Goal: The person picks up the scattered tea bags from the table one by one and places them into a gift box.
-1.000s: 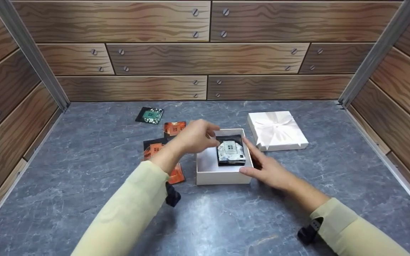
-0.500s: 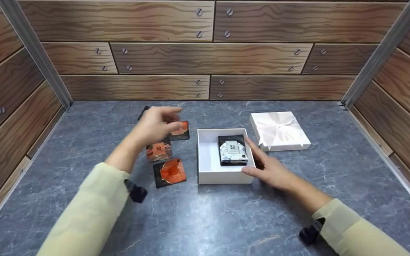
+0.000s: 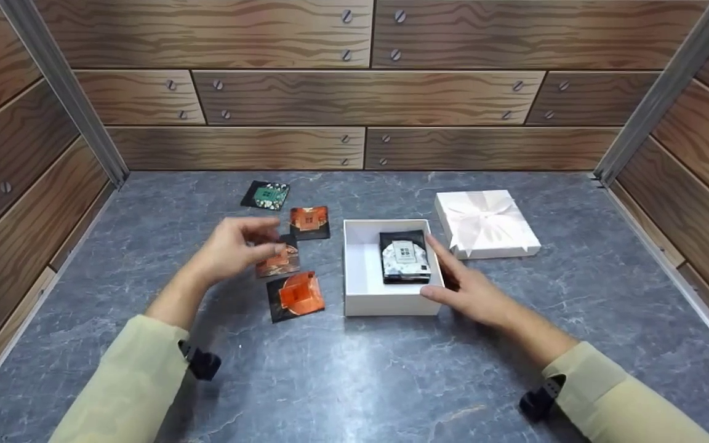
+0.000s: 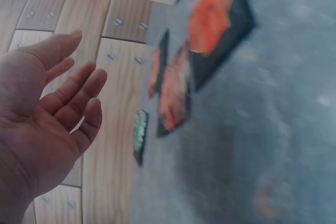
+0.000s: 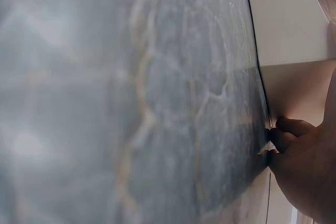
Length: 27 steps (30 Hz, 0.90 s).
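Note:
In the head view my left hand [image 3: 234,251] hovers beside and partly over the middle orange-and-black packet [image 3: 282,264], its fingers loosely bent and holding nothing. The left wrist view shows that palm with nothing in it. Two more orange-and-black packets lie nearby, a front one [image 3: 297,296] and a back one [image 3: 309,221]. A green-and-black packet [image 3: 266,195] lies farther back. My right hand [image 3: 474,295] rests against the right side of an uncovered white box [image 3: 391,304], thumb at the front corner, index finger along the rim. Inside, white-and-black packets [image 3: 405,258] lie stacked on the right.
A white lid [image 3: 487,224] with a ribbon bow lies behind and right of the box. Everything stands on a grey marbled tabletop [image 3: 342,375]. Wood-patterned panels [image 3: 354,98] close off the back and both sides.
My left hand has left the box, moving left over the packets, then lower and nearer to me. The right hand has stayed at the box. The packets look unmoved.

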{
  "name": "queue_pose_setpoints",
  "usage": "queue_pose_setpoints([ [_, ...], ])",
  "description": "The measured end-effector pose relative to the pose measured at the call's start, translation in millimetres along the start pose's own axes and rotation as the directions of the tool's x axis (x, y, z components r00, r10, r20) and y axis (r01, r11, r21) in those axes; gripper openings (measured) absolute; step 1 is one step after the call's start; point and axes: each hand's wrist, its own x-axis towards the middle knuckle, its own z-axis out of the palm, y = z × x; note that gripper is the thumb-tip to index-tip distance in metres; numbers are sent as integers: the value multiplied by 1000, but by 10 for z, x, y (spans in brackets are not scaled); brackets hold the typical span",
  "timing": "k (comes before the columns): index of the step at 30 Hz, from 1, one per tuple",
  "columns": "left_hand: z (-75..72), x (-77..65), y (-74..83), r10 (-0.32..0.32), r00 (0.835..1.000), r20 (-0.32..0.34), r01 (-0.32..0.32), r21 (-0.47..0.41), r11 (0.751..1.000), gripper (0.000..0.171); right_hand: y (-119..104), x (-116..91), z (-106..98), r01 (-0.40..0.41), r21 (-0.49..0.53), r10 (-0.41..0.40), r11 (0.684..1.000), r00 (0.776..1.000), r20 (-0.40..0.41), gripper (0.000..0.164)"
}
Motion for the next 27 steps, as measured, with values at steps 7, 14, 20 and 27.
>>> queue_pose_setpoints([
  [7, 140, -151, -157, 65, 995, 80, -65, -5, 998, 53, -8, 4, -5, -2, -28, 2, 1000, 1000, -1, 95],
  [14, 262, -185, -270, 91, 981, 173, -90, -15, 996, 57, 2, -3, 0, -13, -30, 13, 999, 1000, -4, 96],
  [20, 315, -191, -323, 48, 979, 196, -56, 35, 998, 67, 11, -4, 16, 9, 23, -9, 1000, 1000, -1, 95],
  [27, 346, -172, -371, 54, 981, 186, -78, 124, 989, 68, -2, 3, 10, 9, 43, -9, 999, 1000, -6, 97],
])
